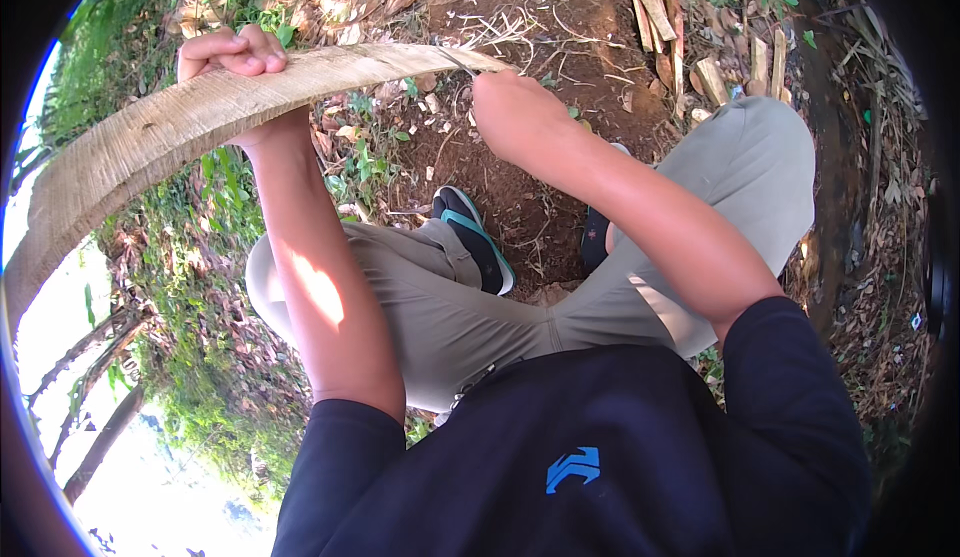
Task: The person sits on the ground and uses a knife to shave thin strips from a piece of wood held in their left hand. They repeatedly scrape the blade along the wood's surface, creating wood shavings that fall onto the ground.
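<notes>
The left hand (235,54) is wrapped around the board (190,117), with its fingers curled over the far edge and its wrist below the near edge. The right hand (525,117) is closed in a fist on a thin dark tool (457,61), which lies across the board near its tip. The hands are well apart. The board goes from the right hand, through the left hand, and far out to the left.

The tool looks like a blade, but I cannot tell which side is sharp. If the right hand pushes too hard, the tool might skip off the narrow tip. If it slides along the board toward the left hand, it could cut the fingers there. If it is pulled back, it could come at the legs (440,327), which are on the near side of both hands.

The long end past the left hand looks heavy. If that hand lets go a little, the board may tip or twist and the tool could slip. A dropped tool could hit the left sandal (475,237), which is below and between the hands.
</notes>
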Demonstrator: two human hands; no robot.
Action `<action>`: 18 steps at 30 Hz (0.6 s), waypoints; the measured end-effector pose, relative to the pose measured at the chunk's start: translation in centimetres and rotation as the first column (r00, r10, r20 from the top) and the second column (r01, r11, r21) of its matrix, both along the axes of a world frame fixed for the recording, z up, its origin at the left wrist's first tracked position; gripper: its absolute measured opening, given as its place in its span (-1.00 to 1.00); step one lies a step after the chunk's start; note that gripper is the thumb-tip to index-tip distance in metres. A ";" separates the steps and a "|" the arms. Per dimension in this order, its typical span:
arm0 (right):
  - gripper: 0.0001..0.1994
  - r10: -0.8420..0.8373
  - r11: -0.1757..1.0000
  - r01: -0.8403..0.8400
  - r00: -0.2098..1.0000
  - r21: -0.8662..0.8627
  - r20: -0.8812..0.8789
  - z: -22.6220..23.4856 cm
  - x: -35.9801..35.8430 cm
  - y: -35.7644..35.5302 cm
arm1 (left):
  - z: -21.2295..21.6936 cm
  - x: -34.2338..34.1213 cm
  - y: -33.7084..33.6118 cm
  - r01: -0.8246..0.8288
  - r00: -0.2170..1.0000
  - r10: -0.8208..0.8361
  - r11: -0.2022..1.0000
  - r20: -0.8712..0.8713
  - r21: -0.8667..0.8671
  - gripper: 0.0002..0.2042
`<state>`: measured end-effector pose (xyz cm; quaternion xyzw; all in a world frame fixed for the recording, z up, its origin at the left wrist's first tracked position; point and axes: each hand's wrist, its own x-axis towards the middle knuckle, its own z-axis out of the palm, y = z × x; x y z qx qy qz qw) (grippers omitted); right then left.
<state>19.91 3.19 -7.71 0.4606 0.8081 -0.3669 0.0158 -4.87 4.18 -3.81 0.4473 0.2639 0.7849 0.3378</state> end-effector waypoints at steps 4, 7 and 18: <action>-0.85 -0.014 1.000 0.015 0.999 -0.025 0.029 -0.6 0.1 0.4 | -0.3 -0.7 0.2 -0.022 0.998 0.024 0.999 0.053 -0.034 -0.75; -0.85 -0.044 0.999 0.045 0.999 0.022 -0.032 -2.3 -0.7 0.2 | -1.0 -1.9 -0.1 -0.072 0.994 0.072 0.997 0.078 -0.002 -0.64; -0.84 -0.058 0.998 0.058 0.998 0.024 0.010 -3.5 -0.9 0.7 | -0.5 -1.6 0.6 -0.070 0.994 0.075 0.995 0.075 -0.067 -0.36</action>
